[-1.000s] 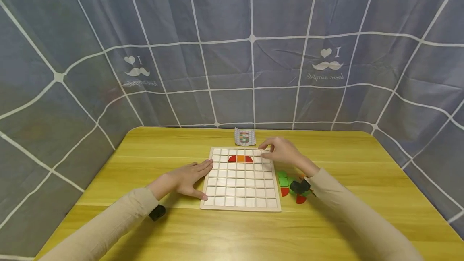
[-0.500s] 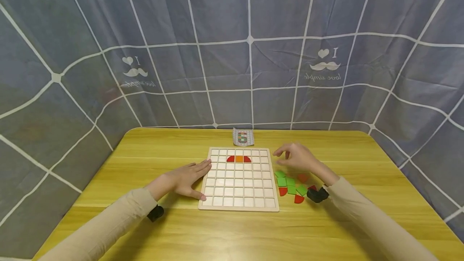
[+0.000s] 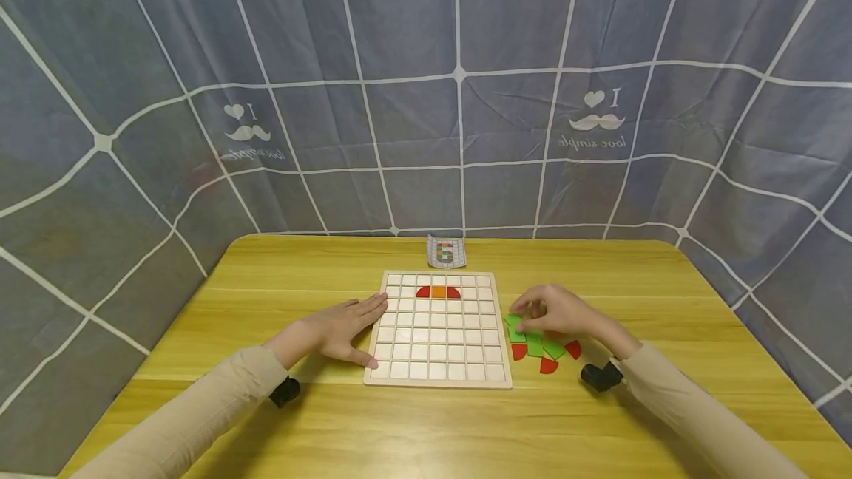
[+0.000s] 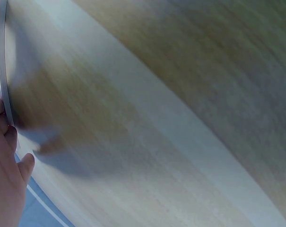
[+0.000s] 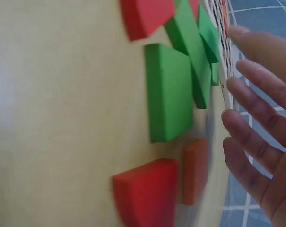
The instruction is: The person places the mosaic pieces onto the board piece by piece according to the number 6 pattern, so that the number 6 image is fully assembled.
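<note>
A square wooden board sits near the middle of the bench, its edges squared to the bench's back edge and neither axis plainly longer. In its second row from the back, two red quarter-rounds, curves facing outward, flank one orange square, the trio running left to right. The left hand rests at the board's left edge, its grip spread wide and holding nothing. Just beyond the right edge lie three loose red pieces, one orange tile and at least four overlapping green tiles. Over them hovers the right hand, its grip part-open, fingers loosely bent, with hold of nothing visible. Wide stretches of bench reach its left and right edges. One card lies by the back edge.
</note>
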Available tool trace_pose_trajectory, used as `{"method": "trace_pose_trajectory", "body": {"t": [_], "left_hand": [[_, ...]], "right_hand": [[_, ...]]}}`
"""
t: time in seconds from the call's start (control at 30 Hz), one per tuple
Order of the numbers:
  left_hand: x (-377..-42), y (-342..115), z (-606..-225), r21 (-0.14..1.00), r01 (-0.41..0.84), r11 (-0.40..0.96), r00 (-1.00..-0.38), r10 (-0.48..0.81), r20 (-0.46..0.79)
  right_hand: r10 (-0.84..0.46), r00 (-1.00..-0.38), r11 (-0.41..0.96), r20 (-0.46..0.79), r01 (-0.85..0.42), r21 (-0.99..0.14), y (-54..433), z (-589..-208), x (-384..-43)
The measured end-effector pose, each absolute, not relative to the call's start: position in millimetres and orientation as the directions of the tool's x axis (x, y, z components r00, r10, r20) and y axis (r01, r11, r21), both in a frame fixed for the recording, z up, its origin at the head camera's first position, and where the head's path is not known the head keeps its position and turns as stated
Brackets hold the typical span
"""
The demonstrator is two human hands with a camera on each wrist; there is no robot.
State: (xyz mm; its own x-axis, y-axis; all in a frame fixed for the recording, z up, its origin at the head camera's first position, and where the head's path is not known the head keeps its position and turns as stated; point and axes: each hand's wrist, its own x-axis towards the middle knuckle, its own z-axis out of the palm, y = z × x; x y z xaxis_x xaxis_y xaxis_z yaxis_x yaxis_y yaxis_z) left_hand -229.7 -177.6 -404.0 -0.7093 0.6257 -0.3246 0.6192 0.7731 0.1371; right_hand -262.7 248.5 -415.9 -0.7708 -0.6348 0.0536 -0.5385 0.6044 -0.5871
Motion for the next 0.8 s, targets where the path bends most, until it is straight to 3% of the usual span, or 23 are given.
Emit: {"method": "trace_pose_trajectory", "body": {"t": [0.8], "left_hand": [[-228.7, -176.9, -404.1, 0.135, 0.616, 0.776, -0.716, 0.623, -0.316]], "right_hand": [[-0.687, -0.723, 0.598, 0.079, -0.623, -0.504, 248.5, -423.6, -250.3]]}}
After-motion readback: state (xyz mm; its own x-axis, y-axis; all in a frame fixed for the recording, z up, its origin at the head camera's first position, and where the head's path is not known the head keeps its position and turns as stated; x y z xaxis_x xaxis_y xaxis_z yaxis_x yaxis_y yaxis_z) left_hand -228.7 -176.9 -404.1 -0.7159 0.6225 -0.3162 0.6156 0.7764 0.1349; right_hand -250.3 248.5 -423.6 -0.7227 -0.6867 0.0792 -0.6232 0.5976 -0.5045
